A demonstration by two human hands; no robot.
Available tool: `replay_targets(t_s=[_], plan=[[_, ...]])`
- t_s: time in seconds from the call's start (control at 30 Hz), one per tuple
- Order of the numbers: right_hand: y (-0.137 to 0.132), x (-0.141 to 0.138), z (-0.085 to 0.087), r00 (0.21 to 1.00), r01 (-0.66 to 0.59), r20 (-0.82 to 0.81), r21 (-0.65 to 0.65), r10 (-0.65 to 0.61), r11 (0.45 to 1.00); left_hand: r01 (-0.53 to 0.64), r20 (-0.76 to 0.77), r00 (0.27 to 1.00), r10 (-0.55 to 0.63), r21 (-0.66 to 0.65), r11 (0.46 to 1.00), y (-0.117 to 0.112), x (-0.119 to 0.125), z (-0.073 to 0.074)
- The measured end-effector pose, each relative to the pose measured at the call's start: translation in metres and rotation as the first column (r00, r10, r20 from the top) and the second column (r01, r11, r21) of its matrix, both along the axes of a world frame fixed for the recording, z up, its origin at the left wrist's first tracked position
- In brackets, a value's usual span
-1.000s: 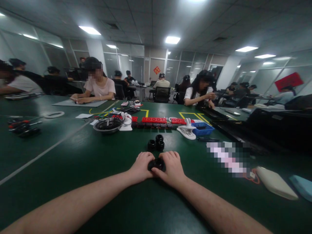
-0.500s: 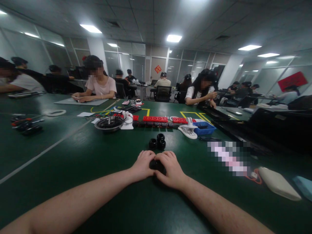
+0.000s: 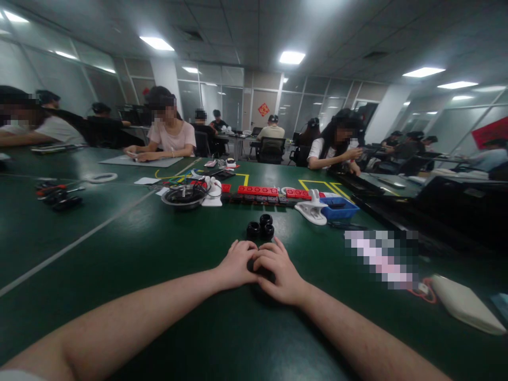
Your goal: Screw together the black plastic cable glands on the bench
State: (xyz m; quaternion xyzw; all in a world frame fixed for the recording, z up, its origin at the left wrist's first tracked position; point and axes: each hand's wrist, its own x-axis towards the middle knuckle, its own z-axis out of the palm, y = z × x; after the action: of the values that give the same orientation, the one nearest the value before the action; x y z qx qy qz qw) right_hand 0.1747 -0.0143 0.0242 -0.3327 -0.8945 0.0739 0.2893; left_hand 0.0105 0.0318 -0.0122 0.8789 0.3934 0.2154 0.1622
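In the middle of the green table, my left hand [image 3: 237,266] and my right hand [image 3: 282,274] are closed together around a dark rounded object [image 3: 267,273]. My fingers cover most of it, so its kind cannot be made out. The fingertips of both hands meet over its top. Just beyond them stands a tight group of three glossy black ring-shaped parts [image 3: 253,229], round with openings on top.
Farther back lie a metal bowl [image 3: 174,204] of black cables, a row of red blocks [image 3: 257,190], a white clamp [image 3: 311,212] and a blue bin [image 3: 340,210]. Tools [image 3: 59,198] lie left, a beige pouch [image 3: 466,302] right. Other people sit around the table.
The whole view has shifted slightly to the right. The fingers of my right hand have lifted and spread a little over the dark object; both hands stay around it.
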Motion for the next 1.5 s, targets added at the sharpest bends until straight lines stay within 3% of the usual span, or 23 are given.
replay_targets(t_s=[0.13, 0.23, 0.4, 0.6, 1.0, 1.27, 1.5], plan=[[-0.002, 0.003, 0.001, 1.0, -0.01, -0.012, 0.071, 0.01, 0.997, -0.03, -0.004, 1.0, 0.03, 0.002, 1.0, -0.001, 0.0, 0.0], [0.001, 0.007, -0.002, 0.99, 0.121, -0.087, 0.139, -0.11, 0.983, -0.019, -0.014, 1.0, 0.019, -0.001, 1.0, -0.001, -0.001, 0.001], [0.01, 0.01, -0.011, 0.942, 0.309, -0.156, 0.055, -0.297, 0.95, -0.026, 0.003, 1.0, 0.026, 0.015, 1.0, -0.005, -0.001, 0.004], [0.011, 0.005, -0.015, 0.931, 0.361, -0.074, 0.025, -0.358, 0.932, -0.025, -0.024, 0.999, 0.025, 0.014, 1.0, -0.008, 0.0, 0.008], [0.003, -0.001, -0.006, 0.959, 0.279, -0.066, 0.051, -0.275, 0.959, -0.028, -0.039, 0.999, 0.027, -0.025, 0.999, -0.008, 0.0, 0.009], [-0.006, -0.004, 0.002, 0.998, 0.068, -0.019, 0.12, -0.066, 0.99, -0.034, -0.04, 0.999, 0.034, -0.007, 0.999, -0.005, 0.0, 0.003], [-0.011, -0.004, 0.003, 0.999, 0.031, -0.034, 0.165, -0.026, 0.986, -0.021, -0.048, 0.999, 0.021, -0.005, 1.0, -0.005, 0.0, 0.004]])
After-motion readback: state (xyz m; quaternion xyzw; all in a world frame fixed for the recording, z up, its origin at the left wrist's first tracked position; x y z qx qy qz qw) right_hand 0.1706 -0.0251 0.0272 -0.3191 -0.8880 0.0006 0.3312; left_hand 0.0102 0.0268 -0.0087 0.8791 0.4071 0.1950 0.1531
